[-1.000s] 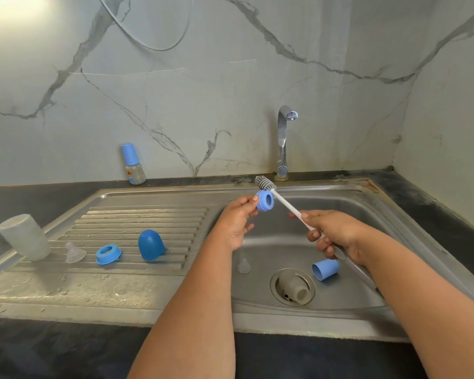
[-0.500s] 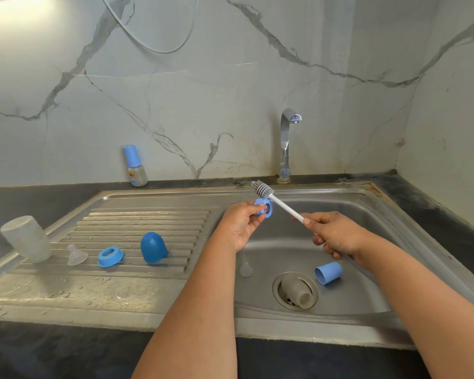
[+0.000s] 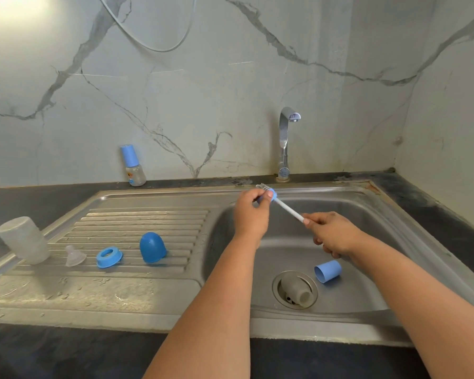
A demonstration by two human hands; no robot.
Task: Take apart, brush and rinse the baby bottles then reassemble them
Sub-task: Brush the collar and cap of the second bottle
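My left hand (image 3: pixel 251 214) pinches a small blue collar ring (image 3: pixel 271 195) above the sink basin (image 3: pixel 372 222). My right hand (image 3: pixel 331 233) grips the white handle of a thin bottle brush (image 3: pixel 288 209), whose bristle head pokes through the ring. In the basin lie a blue cylindrical cap (image 3: pixel 328 271) and a small clear bottle body (image 3: pixel 296 291) over the drain. On the drainboard (image 3: pixel 148 217) sit a frosted bottle body (image 3: pixel 22 240), a clear nipple (image 3: pixel 74 255), a blue collar ring (image 3: pixel 108 257) and a blue dome cap (image 3: pixel 151 247).
An assembled small bottle with a blue cap (image 3: pixel 133 166) stands on the dark counter against the marble wall. The chrome tap (image 3: pixel 285 143) rises behind the basin, with no water running. A wall corner closes in on the right.
The brush head has gone through the ring, which now sits further along the shaft. Both hands have lifted slightly toward the back of the basin.
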